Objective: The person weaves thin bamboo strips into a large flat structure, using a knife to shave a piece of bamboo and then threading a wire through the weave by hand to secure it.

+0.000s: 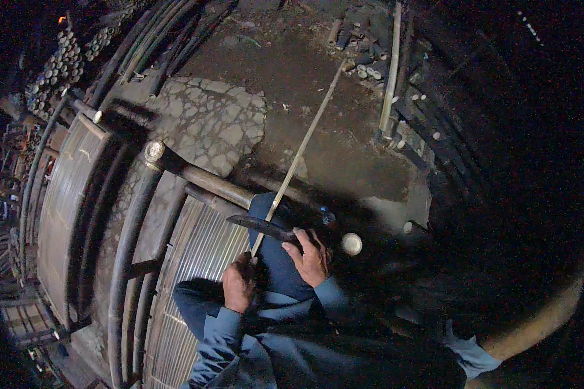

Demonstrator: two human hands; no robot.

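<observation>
My left hand is closed around the near end of a long, thin bamboo strip. That strip runs over my leg and away to the far right, toward the ground. My right hand grips a dark, curved-blade knife. Its blade points left and crosses the strip just beyond my left hand; whether it is touching the strip, I cannot tell. The knife's handle is mostly hidden by my fingers. Beneath both hands lies dark blue cloth over my leg.
I sit by a slatted bamboo bench with a thick pole rail. Another bamboo bench stands at left. Bamboo poles and stacked cut ends lie far left. Cut pieces and an upright post are far right.
</observation>
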